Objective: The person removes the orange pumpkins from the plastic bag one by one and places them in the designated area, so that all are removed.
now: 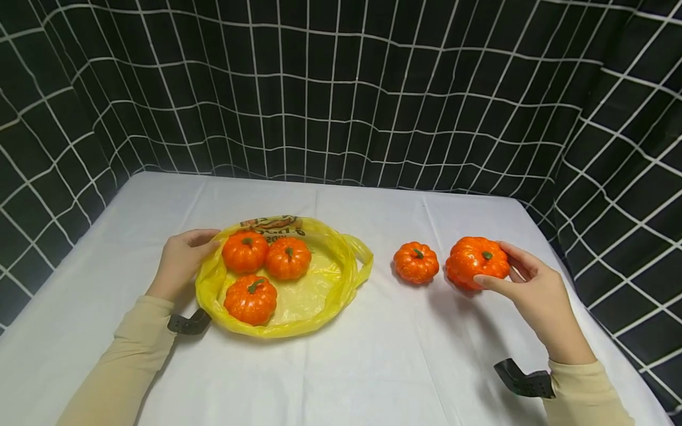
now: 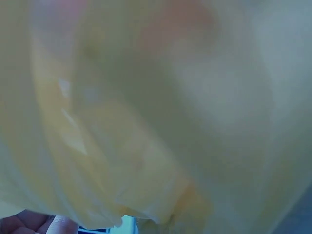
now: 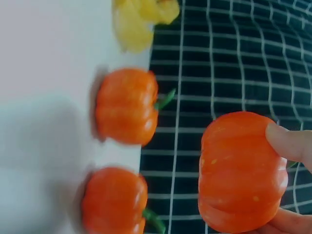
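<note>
A yellow plastic bag (image 1: 314,319) lies with its mouth spread wide, and several small orange pumpkins (image 1: 250,299) with green stems sit inside. My left hand (image 1: 181,263) grips the bag's left rim; in the left wrist view yellow plastic (image 2: 122,156) covers most of the picture, with fingertips (image 2: 62,225) at the lower left. My right hand (image 1: 538,290) holds an orange pumpkin (image 3: 241,173) above the table, thumb on one side and fingers on the other. In the head view it overlaps another pumpkin (image 1: 456,277) on the table.
One more pumpkin (image 1: 417,262) stands between the bag and the right hand. A bag handle loop (image 1: 364,260) sticks out on the right. White cloth covers the table (image 1: 362,367). Black curtains with a white grid (image 1: 341,94) rise behind and at both sides.
</note>
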Tool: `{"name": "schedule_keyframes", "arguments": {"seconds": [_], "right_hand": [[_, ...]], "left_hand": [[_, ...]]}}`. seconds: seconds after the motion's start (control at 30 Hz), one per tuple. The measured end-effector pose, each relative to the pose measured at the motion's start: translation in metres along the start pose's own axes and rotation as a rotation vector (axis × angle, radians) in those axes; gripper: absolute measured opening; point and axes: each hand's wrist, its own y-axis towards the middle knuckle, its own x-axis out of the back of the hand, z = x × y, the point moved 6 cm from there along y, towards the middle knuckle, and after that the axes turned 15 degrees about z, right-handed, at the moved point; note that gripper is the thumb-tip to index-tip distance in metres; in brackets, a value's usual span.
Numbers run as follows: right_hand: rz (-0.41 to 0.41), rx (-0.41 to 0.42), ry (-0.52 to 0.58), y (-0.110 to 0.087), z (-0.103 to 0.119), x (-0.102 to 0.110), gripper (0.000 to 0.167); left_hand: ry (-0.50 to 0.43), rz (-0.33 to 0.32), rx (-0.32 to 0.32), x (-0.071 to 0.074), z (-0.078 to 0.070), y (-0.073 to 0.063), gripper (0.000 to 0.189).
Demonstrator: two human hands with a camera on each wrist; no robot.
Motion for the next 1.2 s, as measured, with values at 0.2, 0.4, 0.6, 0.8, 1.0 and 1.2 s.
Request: {"name": "schedule_keyframes", "arguments": {"seconds": [0.2, 0.4, 0.6, 0.8, 1.0, 1.2], "right_hand": [[-0.062, -0.067, -0.020, 0.002, -0.020, 0.018, 0.088], [-0.105, -0.129, 0.036, 0.000, -0.043, 0.035, 0.087], [-0.138, -0.184, 0.060, 0.002, -0.065, 0.049, 0.089], [-0.139, -0.209, 0.082, 0.012, -0.085, 0.056, 0.092], [-0.117, -0.269, 0.069, 0.021, -0.102, 0.059, 0.095], [-0.099, -0.321, 0.049, 0.030, -0.117, 0.061, 0.093]], "left_hand": [[-0.004, -0.003, 0.006, 0.000, 0.000, 0.000, 0.044], [0.003, -0.003, 0.001, 0.000, 0.000, 0.001, 0.044], [-0.001, 0.002, 0.009, -0.002, 0.000, 0.002, 0.043], [0.001, 0.002, 0.014, -0.002, 0.001, 0.002, 0.043], [-0.007, -0.001, 0.019, -0.002, 0.002, 0.002, 0.043], [-0.021, 0.000, 0.005, -0.002, -0.001, 0.002, 0.042]]}}
